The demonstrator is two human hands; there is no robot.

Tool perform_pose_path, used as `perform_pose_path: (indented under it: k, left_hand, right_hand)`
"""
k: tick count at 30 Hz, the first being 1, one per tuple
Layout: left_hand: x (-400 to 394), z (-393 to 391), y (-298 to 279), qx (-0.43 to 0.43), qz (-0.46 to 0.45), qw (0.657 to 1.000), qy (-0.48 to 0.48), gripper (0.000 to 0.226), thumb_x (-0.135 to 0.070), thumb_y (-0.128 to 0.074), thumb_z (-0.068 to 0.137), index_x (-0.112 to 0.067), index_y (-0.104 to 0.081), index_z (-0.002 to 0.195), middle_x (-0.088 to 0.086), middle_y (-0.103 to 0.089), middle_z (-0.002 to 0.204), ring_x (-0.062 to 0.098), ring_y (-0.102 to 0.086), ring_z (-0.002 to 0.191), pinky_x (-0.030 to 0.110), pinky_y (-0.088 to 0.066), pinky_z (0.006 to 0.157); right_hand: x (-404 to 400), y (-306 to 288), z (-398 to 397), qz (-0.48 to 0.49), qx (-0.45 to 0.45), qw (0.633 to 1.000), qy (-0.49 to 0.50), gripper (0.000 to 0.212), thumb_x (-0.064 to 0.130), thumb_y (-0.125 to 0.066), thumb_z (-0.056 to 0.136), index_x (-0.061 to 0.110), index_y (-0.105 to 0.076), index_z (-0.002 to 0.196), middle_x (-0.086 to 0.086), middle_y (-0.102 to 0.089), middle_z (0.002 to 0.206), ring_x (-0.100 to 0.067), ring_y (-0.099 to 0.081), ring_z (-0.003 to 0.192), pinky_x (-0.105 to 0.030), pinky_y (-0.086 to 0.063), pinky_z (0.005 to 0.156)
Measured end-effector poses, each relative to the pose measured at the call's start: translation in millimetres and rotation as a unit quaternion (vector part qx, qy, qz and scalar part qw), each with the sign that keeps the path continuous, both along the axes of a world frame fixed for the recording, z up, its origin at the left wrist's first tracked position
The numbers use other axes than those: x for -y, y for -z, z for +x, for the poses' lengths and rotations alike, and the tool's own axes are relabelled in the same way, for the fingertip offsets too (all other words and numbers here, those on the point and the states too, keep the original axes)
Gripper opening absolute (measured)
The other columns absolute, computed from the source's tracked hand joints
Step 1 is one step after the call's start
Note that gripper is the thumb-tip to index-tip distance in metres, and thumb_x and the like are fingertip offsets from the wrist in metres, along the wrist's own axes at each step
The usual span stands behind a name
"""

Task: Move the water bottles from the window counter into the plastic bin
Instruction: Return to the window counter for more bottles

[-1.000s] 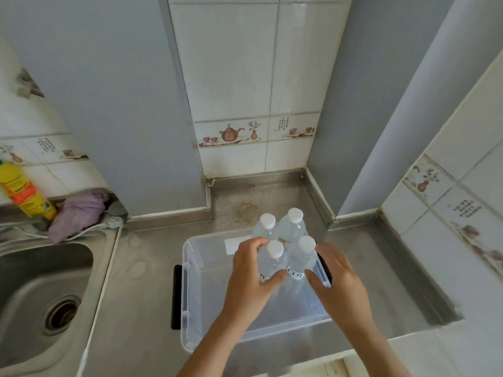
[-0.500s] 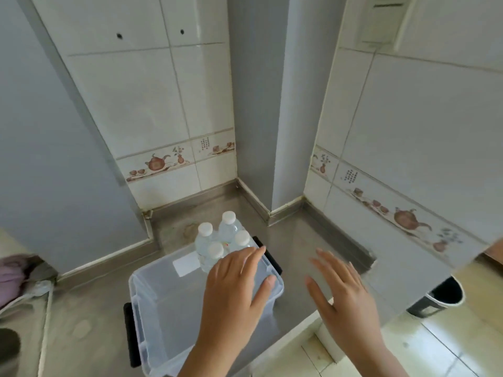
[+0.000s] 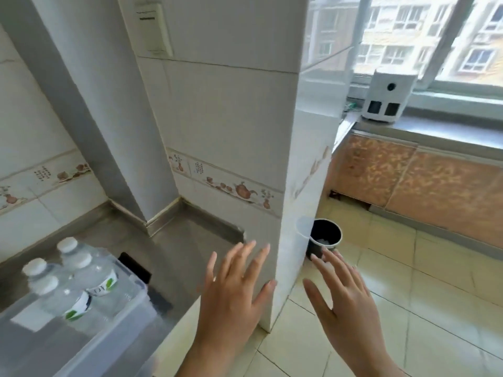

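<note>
Several clear water bottles (image 3: 70, 278) with white caps stand upright in the far right corner of the clear plastic bin (image 3: 128, 317), at the lower left on the steel counter. My left hand (image 3: 234, 292) hovers to the right of the bin with fingers spread, holding nothing. My right hand (image 3: 343, 297) is out over the tiled floor, also spread and empty. The window counter (image 3: 446, 131) runs along the upper right; no bottle shows on the stretch in view.
A tiled pillar (image 3: 296, 186) stands between the steel counter (image 3: 190, 240) and the window counter. A white boxy device (image 3: 385, 96) sits on the window counter. A black bucket (image 3: 324, 238) stands on the floor beside the pillar.
My view has swung right, from the bin toward the window. Both hands let go of the bottles in the bin and have moved right, opened out.
</note>
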State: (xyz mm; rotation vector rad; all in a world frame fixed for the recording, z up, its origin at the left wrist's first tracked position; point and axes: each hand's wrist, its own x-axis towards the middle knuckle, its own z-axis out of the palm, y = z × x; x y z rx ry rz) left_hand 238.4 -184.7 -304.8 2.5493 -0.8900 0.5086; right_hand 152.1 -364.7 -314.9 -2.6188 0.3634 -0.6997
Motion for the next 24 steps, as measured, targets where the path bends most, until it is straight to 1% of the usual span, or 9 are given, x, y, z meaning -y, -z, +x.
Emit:
perform_pose_path:
  k: [2, 6, 9, 12, 16, 19, 21, 24]
  left_hand:
    - [35.5, -15.6, 1.5, -0.003, 0.017, 1.0, 0.022, 0.053, -0.054, -0.038, 0.094, -0.029, -0.05, 0.14, -0.001, -0.062, 0.136, 0.022, -0.058, 0.125, 0.057, -0.042, 0.104]
    - [99.4, -42.6, 8.2, -0.023, 0.02, 0.998, 0.063, 0.053, -0.053, -0.043, 0.093, -0.029, -0.052, 0.14, -0.003, -0.058, 0.139, 0.021, -0.054, 0.129, 0.055, -0.039, 0.106]
    - [145.9, -59.0, 10.2, -0.03, 0.012, 0.995, 0.097, 0.054, -0.054, -0.043, 0.093, -0.029, -0.052, 0.14, -0.002, -0.057, 0.14, 0.02, -0.052, 0.131, 0.055, -0.038, 0.107]
    - [193.3, -69.2, 9.3, -0.026, 0.007, 0.99, 0.138, 0.053, -0.053, -0.04, 0.094, -0.026, -0.055, 0.138, -0.002, -0.058, 0.139, 0.021, -0.053, 0.129, 0.054, -0.037, 0.108]
    - [260.0, -64.8, 7.9, -0.019, 0.008, 0.982, 0.185, 0.053, -0.053, -0.038, 0.095, -0.025, -0.055, 0.137, -0.002, -0.058, 0.139, 0.019, -0.05, 0.129, 0.056, -0.037, 0.108]
    - [312.7, -55.0, 7.9, -0.022, 0.011, 0.975, 0.222, 0.055, -0.055, -0.037, 0.095, -0.025, -0.056, 0.137, -0.001, -0.057, 0.14, 0.018, -0.044, 0.132, 0.056, -0.035, 0.109]
    - [348.5, -47.2, 10.7, -0.023, 0.009, 0.969, 0.245, 0.054, -0.055, -0.037, 0.095, -0.026, -0.057, 0.136, -0.001, -0.057, 0.139, 0.018, -0.044, 0.132, 0.054, -0.032, 0.11]
    - [405.8, -32.3, 16.0, -0.031, 0.002, 0.959, 0.283, 0.054, -0.055, -0.038, 0.094, -0.026, -0.057, 0.136, -0.003, -0.058, 0.139, 0.017, -0.043, 0.134, 0.05, -0.024, 0.112]
  right_hand:
    - [34.4, 4.1, -27.8, 0.002, -0.005, 0.999, 0.035, 0.053, 0.052, -0.036, 0.092, 0.022, -0.057, 0.13, -0.001, -0.051, 0.142, -0.02, -0.039, 0.137, -0.046, -0.035, 0.108]
    - [94.8, 9.7, -81.1, 0.009, 0.003, 0.995, 0.101, 0.05, 0.05, -0.039, 0.09, 0.02, -0.062, 0.122, -0.003, -0.054, 0.139, -0.019, -0.038, 0.135, -0.053, -0.045, 0.099]
    - [135.2, 11.6, -117.0, 0.011, 0.0, 0.989, 0.146, 0.05, 0.05, -0.039, 0.091, 0.021, -0.061, 0.123, -0.004, -0.054, 0.139, -0.021, -0.039, 0.135, -0.053, -0.043, 0.101]
    - [169.5, 9.0, -145.4, 0.017, 0.001, 0.981, 0.194, 0.051, 0.052, -0.038, 0.09, 0.022, -0.06, 0.125, -0.003, -0.052, 0.14, -0.02, -0.035, 0.137, -0.053, -0.043, 0.101]
    - [216.5, 4.7, -163.6, 0.019, 0.0, 0.967, 0.253, 0.051, 0.052, -0.038, 0.09, 0.023, -0.059, 0.126, -0.001, -0.051, 0.142, -0.015, -0.029, 0.138, -0.052, -0.043, 0.101]
    - [254.8, 4.9, -167.6, 0.017, -0.006, 0.957, 0.289, 0.052, 0.053, -0.037, 0.091, 0.024, -0.057, 0.129, 0.0, -0.049, 0.143, -0.018, -0.031, 0.14, -0.051, -0.04, 0.104]
    - [279.9, 8.2, -167.3, 0.011, -0.012, 0.95, 0.312, 0.052, 0.053, -0.036, 0.091, 0.024, -0.056, 0.13, 0.0, -0.048, 0.144, -0.019, -0.031, 0.14, -0.049, -0.039, 0.105]
    - [320.2, 12.2, -162.2, 0.007, -0.017, 0.937, 0.349, 0.053, 0.053, -0.036, 0.091, 0.024, -0.056, 0.13, 0.0, -0.048, 0.144, -0.018, -0.03, 0.14, -0.048, -0.038, 0.106]
